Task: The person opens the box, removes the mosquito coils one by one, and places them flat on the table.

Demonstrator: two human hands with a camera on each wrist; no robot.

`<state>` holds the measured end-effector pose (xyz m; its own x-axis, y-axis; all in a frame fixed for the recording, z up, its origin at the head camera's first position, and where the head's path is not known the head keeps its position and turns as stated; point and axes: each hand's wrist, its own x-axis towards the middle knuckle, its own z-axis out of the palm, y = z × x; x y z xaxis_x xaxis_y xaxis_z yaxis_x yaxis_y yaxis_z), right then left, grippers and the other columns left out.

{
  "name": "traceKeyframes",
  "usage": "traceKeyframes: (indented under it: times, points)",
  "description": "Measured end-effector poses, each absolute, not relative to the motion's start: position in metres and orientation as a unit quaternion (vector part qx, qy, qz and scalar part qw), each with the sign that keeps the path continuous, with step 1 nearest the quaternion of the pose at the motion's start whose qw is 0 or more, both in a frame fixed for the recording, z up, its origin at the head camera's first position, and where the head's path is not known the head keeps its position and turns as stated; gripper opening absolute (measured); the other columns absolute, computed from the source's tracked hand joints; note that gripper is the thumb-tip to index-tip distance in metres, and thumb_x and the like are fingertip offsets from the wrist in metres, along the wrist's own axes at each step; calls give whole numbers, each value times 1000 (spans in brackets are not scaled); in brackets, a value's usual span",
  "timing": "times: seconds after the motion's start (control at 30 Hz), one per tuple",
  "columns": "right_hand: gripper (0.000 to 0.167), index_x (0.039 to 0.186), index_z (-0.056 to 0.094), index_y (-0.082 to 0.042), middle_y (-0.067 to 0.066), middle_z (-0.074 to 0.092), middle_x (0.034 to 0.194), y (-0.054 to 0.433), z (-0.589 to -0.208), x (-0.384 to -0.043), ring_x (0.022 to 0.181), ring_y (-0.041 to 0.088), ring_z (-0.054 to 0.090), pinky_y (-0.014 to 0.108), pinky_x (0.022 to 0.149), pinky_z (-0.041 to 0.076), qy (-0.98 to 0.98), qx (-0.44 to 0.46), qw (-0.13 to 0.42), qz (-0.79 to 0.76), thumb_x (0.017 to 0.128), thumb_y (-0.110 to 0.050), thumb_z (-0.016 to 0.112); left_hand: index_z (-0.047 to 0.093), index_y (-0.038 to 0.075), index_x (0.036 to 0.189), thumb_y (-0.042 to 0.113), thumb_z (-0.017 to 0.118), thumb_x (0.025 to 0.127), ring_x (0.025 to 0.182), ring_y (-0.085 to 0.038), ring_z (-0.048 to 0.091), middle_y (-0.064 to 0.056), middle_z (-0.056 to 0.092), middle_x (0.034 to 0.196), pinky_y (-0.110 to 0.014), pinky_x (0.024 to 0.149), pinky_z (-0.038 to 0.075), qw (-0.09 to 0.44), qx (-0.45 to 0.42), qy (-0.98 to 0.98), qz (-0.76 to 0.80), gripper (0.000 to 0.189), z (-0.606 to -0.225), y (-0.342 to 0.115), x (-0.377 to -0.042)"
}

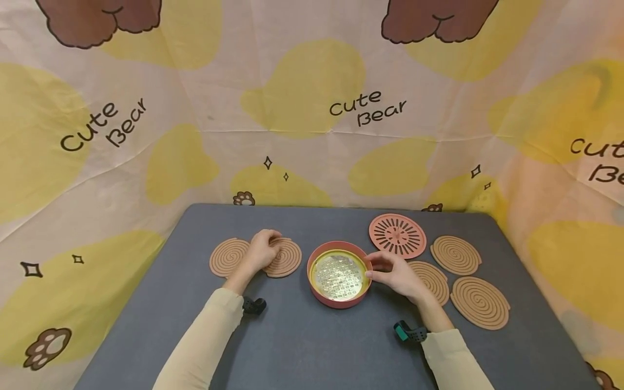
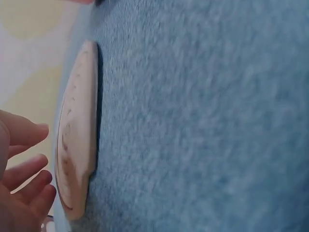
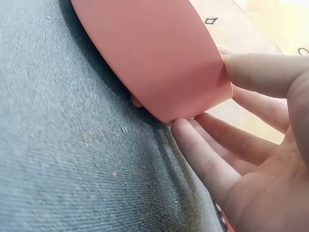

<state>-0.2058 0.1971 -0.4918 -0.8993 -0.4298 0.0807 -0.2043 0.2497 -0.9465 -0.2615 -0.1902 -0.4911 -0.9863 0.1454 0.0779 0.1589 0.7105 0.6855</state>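
Note:
My left hand (image 1: pixel 263 250) hovers at a tan mosquito coil (image 1: pixel 285 259), its fingertips over the coil's upper left part. In the left wrist view, the fingers (image 2: pixel 30 176) are loosely bent beside the coil (image 2: pixel 79 130), with a gap between thumb and fingers; contact is unclear. A round pink mosquito coil holder (image 1: pixel 339 304), with a yellow inner ring and shiny embossed metal inside, stands uncovered at the middle. At its right side, my right hand (image 1: pixel 397 275) holds the rim and wall with thumb and fingers. The right wrist view shows fingertips against the pink wall (image 3: pixel 159 53).
Another coil (image 1: pixel 229 257) lies left of the left hand. Three coils lie at the right, including an upper one (image 1: pixel 455 254) and a lower one (image 1: pixel 480 302). A slotted pink lid (image 1: pixel 397 236) lies behind the right hand. Printed cloth (image 1: pixel 302 92) surrounds the grey table (image 1: pixel 312 346).

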Motion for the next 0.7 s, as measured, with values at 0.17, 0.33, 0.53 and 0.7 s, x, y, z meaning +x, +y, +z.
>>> traceKeyframes:
  times: [0.17,0.33,0.53,0.7]
  points:
    - [39,127,64,6,26,64,122,197,-491,-207,109,39,64,23,86,55,789,-211,87,-571,93,-9,75,67,0,126,10,66,98,125,-39,53,-20,61,128,-55,105,44,20,-96,-926,-365,30,-486,-184,-256]
    - [37,127,64,4,24,65,121,200,-492,-207,111,39,64,23,88,55,794,-217,74,-564,94,-10,74,67,2,128,15,65,100,130,-39,50,-19,60,132,-57,108,41,13,-116,-926,-360,31,-478,-175,-244]
    - [36,129,62,3,23,66,122,208,-492,-202,103,34,67,25,83,58,798,-190,66,-568,97,-12,70,63,-1,131,14,64,100,129,-40,51,-20,59,132,-58,107,41,51,-152,-925,-345,35,-471,-171,-233]
    - [35,128,62,2,20,66,121,215,-489,-193,100,32,68,27,81,58,823,-156,52,-544,99,-17,69,65,0,132,11,64,99,124,-40,54,-20,61,130,-58,103,44,91,-164,-925,-330,34,-469,-170,-216]
